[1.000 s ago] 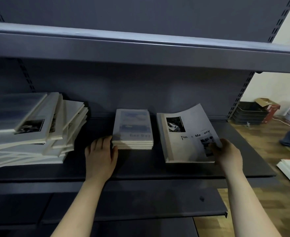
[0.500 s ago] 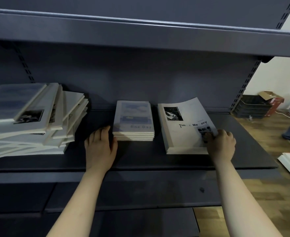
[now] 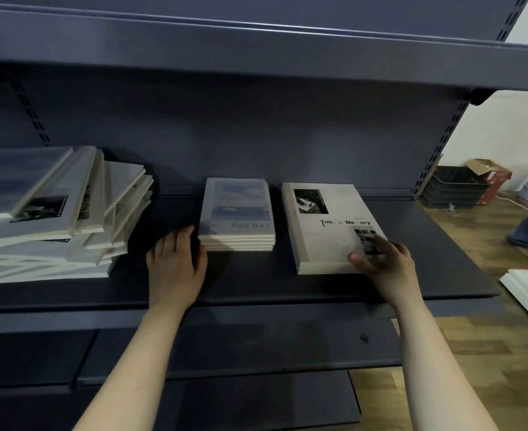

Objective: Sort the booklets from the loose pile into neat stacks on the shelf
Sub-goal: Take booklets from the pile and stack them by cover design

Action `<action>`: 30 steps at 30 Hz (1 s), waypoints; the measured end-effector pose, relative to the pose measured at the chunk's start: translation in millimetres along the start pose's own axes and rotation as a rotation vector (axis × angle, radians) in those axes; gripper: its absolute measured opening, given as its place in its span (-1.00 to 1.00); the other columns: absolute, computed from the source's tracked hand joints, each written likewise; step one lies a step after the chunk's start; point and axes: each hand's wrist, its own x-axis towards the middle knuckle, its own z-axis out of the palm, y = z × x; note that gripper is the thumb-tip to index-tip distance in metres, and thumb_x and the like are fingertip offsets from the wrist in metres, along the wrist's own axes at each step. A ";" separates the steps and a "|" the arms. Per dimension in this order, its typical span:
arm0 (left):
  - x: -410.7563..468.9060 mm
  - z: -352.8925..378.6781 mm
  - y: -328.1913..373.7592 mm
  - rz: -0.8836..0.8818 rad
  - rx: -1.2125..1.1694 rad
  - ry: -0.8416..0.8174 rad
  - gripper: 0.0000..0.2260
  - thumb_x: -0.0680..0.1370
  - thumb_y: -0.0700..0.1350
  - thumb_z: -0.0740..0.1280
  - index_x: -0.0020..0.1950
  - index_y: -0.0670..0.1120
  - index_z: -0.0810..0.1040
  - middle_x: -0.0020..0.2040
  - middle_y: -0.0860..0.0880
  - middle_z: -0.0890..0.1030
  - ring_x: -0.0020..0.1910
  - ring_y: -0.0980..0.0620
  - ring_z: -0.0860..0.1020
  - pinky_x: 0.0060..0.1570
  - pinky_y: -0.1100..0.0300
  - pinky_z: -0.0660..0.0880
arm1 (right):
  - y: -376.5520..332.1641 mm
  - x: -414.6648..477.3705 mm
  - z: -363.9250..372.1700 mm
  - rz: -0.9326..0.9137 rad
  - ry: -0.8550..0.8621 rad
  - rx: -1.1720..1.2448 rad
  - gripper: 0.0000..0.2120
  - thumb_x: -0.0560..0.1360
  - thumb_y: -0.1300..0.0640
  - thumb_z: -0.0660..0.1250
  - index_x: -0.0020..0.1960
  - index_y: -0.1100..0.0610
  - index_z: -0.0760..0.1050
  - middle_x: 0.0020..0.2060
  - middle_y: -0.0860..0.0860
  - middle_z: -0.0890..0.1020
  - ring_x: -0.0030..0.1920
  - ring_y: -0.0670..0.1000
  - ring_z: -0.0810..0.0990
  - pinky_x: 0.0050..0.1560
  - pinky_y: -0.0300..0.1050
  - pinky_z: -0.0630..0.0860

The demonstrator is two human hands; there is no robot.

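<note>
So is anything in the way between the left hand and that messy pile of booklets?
Nothing visible. Only bare shelf lies between the left hand, flat beside the fine Day stack, and the loose pile to its left.

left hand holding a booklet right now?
No, the left hand lies flat on the shelf beside the blue stack, fingers straight, gripping nothing.
</note>
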 end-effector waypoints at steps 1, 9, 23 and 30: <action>0.1 0.1 -0.1 0.001 -0.001 0.000 -0.60 0.58 -0.01 0.21 0.39 -0.11 0.36 0.29 -0.21 0.48 0.28 -0.23 0.41 0.23 -0.17 0.30 | 1.8 0.4 -1.4 -0.009 -0.023 -0.015 -0.31 0.32 -0.20 0.48 0.37 0.02 0.41 0.30 0.14 0.39 0.25 0.24 0.44 0.28 0.19 0.39; -0.6 0.2 1.4 -0.002 0.006 -0.003 -0.59 0.58 -0.01 0.22 0.40 -0.12 0.36 0.28 -0.22 0.48 0.27 -0.23 0.41 0.23 -0.18 0.31 | 4.5 0.4 0.0 -0.022 -0.002 -0.034 -0.22 0.33 -0.11 0.52 0.46 0.02 0.32 0.35 0.15 0.36 0.33 0.23 0.34 0.34 0.18 0.34; -0.9 1.1 4.4 -0.007 0.023 -0.011 -0.59 0.58 -0.01 0.21 0.40 -0.13 0.36 0.27 -0.22 0.48 0.25 -0.23 0.42 0.21 -0.18 0.32 | 7.7 -1.3 -0.7 -0.062 0.039 -0.061 -0.16 0.26 -0.05 0.58 0.47 0.02 0.33 0.29 0.16 0.43 0.29 0.21 0.38 0.26 0.07 0.38; -0.9 1.9 3.8 -0.013 0.024 -0.020 -0.59 0.59 -0.02 0.21 0.40 -0.13 0.35 0.29 -0.22 0.47 0.26 -0.24 0.41 0.23 -0.19 0.31 | 8.2 1.6 -3.2 -0.047 0.005 -0.083 -0.13 0.24 0.01 0.61 0.47 0.00 0.31 0.30 0.15 0.41 0.27 0.19 0.40 0.26 0.02 0.38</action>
